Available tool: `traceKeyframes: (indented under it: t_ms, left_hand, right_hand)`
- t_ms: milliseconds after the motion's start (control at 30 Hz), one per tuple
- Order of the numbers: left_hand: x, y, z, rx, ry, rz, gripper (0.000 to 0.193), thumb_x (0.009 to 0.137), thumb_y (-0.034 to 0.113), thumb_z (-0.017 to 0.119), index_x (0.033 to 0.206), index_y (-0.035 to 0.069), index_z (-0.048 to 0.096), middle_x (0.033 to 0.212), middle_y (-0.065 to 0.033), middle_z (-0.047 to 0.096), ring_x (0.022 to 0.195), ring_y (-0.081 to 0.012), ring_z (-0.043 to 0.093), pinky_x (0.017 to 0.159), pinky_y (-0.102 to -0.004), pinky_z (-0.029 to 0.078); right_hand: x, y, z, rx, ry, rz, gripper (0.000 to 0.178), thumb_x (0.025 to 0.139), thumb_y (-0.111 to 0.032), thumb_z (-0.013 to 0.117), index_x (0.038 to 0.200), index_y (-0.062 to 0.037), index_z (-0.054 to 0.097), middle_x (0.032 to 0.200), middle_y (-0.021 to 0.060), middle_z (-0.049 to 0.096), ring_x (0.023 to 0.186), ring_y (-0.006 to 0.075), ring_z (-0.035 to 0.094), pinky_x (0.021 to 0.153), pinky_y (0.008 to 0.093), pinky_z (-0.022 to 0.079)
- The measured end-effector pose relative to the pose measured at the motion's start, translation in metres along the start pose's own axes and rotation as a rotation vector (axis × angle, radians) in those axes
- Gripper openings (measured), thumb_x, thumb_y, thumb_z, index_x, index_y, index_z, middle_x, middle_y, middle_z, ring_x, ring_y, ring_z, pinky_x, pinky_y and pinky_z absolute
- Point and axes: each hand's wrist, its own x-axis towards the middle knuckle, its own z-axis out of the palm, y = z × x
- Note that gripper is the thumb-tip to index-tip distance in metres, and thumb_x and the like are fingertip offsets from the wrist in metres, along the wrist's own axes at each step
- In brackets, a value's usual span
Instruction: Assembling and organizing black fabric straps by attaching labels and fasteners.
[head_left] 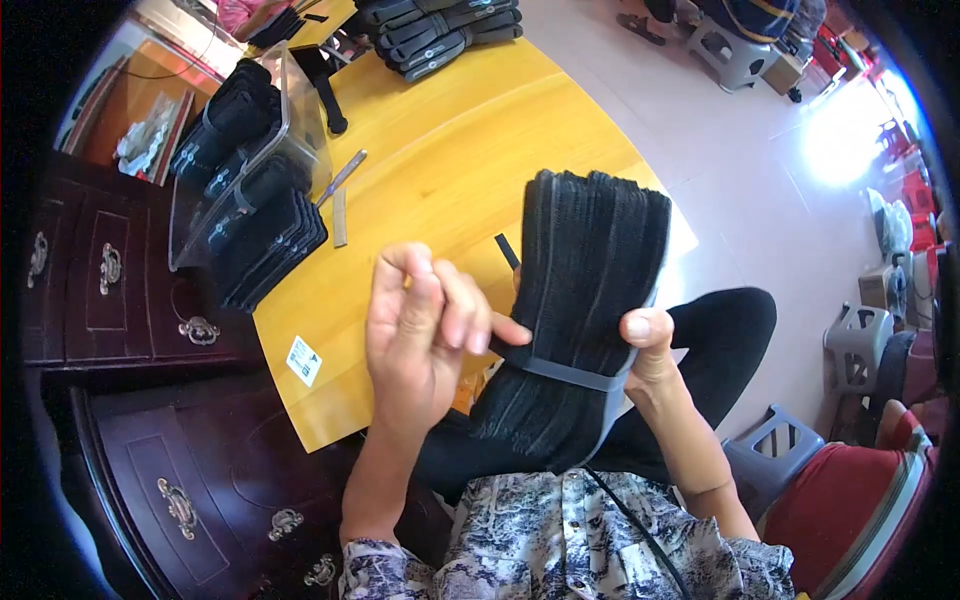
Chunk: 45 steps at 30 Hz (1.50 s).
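A thick bundle of black fabric pieces, stacked with their edges toward me, stands tilted above my lap. A grey band goes round its lower part. My right hand grips the bundle from the right, thumb on its near edge, most fingers hidden behind. My left hand is raised just left of the bundle, its fingers curled in and the thumb pressed to them. Nothing shows between them. One fingertip at the bundle's left edge touches it near the band; whose hand it belongs to is hard to tell.
On the yellow table lie a craft knife, a short flat strip and a white label. A clear bin holds banded black bundles; more bundles are piled at the back. Dark drawers stand left, grey stools right.
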Motion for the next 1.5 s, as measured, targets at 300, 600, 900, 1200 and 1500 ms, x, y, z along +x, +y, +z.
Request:
traceKeyframes:
  t_ms: [300,600,900,1200,1500]
  left_hand:
    - [-0.018,-0.002,-0.031,-0.185,0.135,0.006,0.011,0.104,0.022,0.042,0.105,0.012,0.046,0.067,0.0029,0.036,0.060,-0.0095,0.040,0.060,-0.0276,0.043]
    - [-0.070,-0.085,-0.016,-0.432,0.315,-0.155,0.010,0.103,0.023,0.047,0.103,0.013,0.048,0.070,0.0029,0.037,0.064,-0.0095,0.041,0.066,-0.0282,0.043]
    - [-0.112,-0.109,-0.005,-0.072,0.513,-0.163,0.054,0.097,0.020,0.054,0.146,0.006,0.032,0.144,-0.0117,0.044,0.128,-0.0259,0.047,0.105,-0.0423,0.041]
    - [-0.055,-0.086,0.027,0.565,0.243,-0.075,0.037,0.097,0.008,0.055,0.131,-0.005,0.048,0.136,-0.0097,0.050,0.125,-0.0175,0.046,0.109,-0.0313,0.030]
    - [-0.051,-0.096,0.016,0.525,0.441,-0.039,0.025,0.095,0.015,0.061,0.111,-0.004,0.062,0.117,-0.0090,0.062,0.106,-0.0164,0.055,0.097,-0.0323,0.041]
  right_hand:
    - [-0.005,0.007,-0.007,0.421,-0.405,-0.031,0.119,0.063,-0.040,0.082,0.151,-0.0028,0.011,0.110,0.0173,0.054,0.102,0.0310,0.057,0.099,0.0459,0.043]
    - [-0.008,-0.025,0.013,0.585,-0.304,-0.103,0.109,0.068,-0.042,0.080,0.148,-0.0014,0.017,0.111,0.0115,0.050,0.107,0.0242,0.052,0.097,0.0423,0.043]
    - [-0.004,-0.022,0.052,0.272,0.054,-0.320,0.049,0.089,-0.042,0.067,0.124,-0.0096,0.057,0.119,0.0079,0.064,0.106,0.0230,0.064,0.094,0.0449,0.053]
    - [0.013,-0.014,0.048,0.244,0.104,-0.278,0.049,0.087,-0.042,0.070,0.120,-0.0088,0.055,0.110,0.0046,0.065,0.100,0.0170,0.064,0.089,0.0373,0.055]
    - [0.009,-0.015,0.048,0.184,0.076,-0.212,0.041,0.091,-0.042,0.064,0.109,-0.0086,0.049,0.092,0.0015,0.055,0.079,0.0103,0.057,0.070,0.0276,0.052]
